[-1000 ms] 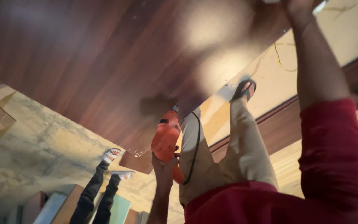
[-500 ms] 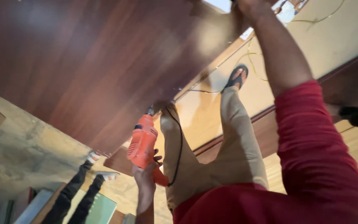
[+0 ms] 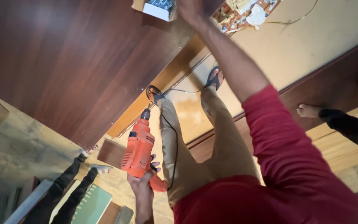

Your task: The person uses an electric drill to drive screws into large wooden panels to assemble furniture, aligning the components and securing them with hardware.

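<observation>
My left hand [image 3: 142, 182] grips an orange corded power drill [image 3: 138, 149] low in the view, beside my left leg, with its bit pointing up toward the edge of a big dark brown wooden panel [image 3: 63, 54]. The black cord [image 3: 171, 137] runs along my beige trousers. My right arm in a red sleeve stretches to the top edge. There my right hand [image 3: 189, 9] rests on the panel next to a small open cardboard box of screws [image 3: 156, 8]. The frame's edge cuts off the fingers.
A light wooden board [image 3: 187, 108] lies under my sandalled feet. Another person's bare foot [image 3: 309, 110] stands at the right, and two dark-trousered legs [image 3: 73, 178] at the lower left. A small wood block [image 3: 112, 152], a green pad [image 3: 93, 203] and paper scraps [image 3: 247, 12] lie around.
The view has tilted, bringing the screw box and scraps into sight. My right hand now lies beside the box. The drill in my left hand has stayed low by my leg.
</observation>
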